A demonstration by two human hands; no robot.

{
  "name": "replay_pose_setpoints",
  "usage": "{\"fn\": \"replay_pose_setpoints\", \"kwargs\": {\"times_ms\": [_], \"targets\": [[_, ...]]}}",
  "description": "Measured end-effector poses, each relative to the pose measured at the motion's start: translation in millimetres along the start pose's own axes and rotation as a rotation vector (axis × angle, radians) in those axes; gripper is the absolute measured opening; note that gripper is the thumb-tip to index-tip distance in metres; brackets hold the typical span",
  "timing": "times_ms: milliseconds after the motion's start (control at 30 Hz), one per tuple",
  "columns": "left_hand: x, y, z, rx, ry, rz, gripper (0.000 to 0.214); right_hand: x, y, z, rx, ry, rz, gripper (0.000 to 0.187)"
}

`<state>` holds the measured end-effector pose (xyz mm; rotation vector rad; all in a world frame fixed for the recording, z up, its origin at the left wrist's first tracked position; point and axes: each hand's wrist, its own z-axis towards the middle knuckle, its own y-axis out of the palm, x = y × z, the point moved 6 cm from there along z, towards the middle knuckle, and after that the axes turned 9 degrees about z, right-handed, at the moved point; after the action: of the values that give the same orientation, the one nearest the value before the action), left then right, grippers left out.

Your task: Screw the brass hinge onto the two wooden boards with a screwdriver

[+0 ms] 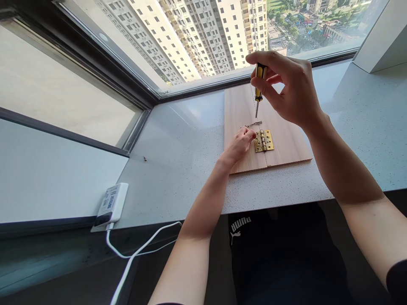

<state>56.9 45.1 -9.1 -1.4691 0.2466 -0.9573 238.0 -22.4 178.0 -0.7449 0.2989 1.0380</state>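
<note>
Two pale wooden boards lie side by side on a grey stone sill, joined by a brass hinge. My left hand rests on the left board, fingers curled against the hinge's left edge. My right hand is raised above the boards, closed round a yellow-and-black screwdriver that points down, its tip hanging above the hinge. Small metal screws lie on the board just behind the hinge.
A single small screw lies on the sill at the left. A white power bank with a white cable sits at the sill's front left corner. Window frames run behind and to the left; a white wall block stands far right.
</note>
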Motion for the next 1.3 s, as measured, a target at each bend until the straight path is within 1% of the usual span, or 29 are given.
{"fn": "replay_pose_setpoints", "kwargs": {"times_ms": [67, 167, 300, 433, 567, 667, 733, 867, 1033, 1167, 1300], "targets": [[1, 0.5, 1, 0.011, 0.014, 0.007, 0.017, 2, 0, 0, 0.009, 0.009, -0.012, 0.046], [2, 2.0, 2, 0.028, 0.038, 0.033, 0.017, 3, 1, -1, 0.016, -0.02, 0.0, 0.051], [3, 3.1, 4, 0.05, 0.061, 0.062, 0.018, 2, 2, 0, 0.019, -0.034, -0.018, 0.049], [5, 2.0, 5, 0.076, 0.076, -0.01, 0.017, 0, 2, 0, 0.019, -0.046, -0.011, 0.044], [4, 0.0, 5, 0.12, -0.002, -0.141, 0.018, 8, 4, 0, -0.001, -0.033, 0.014, 0.044], [2, 0.7, 5, 0.143, -0.074, -0.218, 0.02, 16, 9, 0, -0.037, -0.032, 0.03, 0.043], [1, 1.4, 6, 0.151, -0.098, -0.249, 0.019, 21, 14, -1, -0.059, -0.022, 0.039, 0.04], [-2, 1.2, 7, 0.159, -0.122, -0.271, 0.02, 29, 23, -4, -0.112, 0.016, 0.049, 0.035], [1, 0.4, 6, 0.161, -0.123, -0.276, 0.02, 33, 31, -5, -0.17, 0.03, 0.056, 0.033], [1, -0.4, 5, 0.168, -0.131, -0.264, 0.017, 34, 30, -5, -0.16, 0.043, 0.06, 0.034], [0, -1.4, 5, 0.172, -0.147, -0.285, 0.021, 33, 29, -5, -0.159, 0.051, 0.057, 0.036]]}}
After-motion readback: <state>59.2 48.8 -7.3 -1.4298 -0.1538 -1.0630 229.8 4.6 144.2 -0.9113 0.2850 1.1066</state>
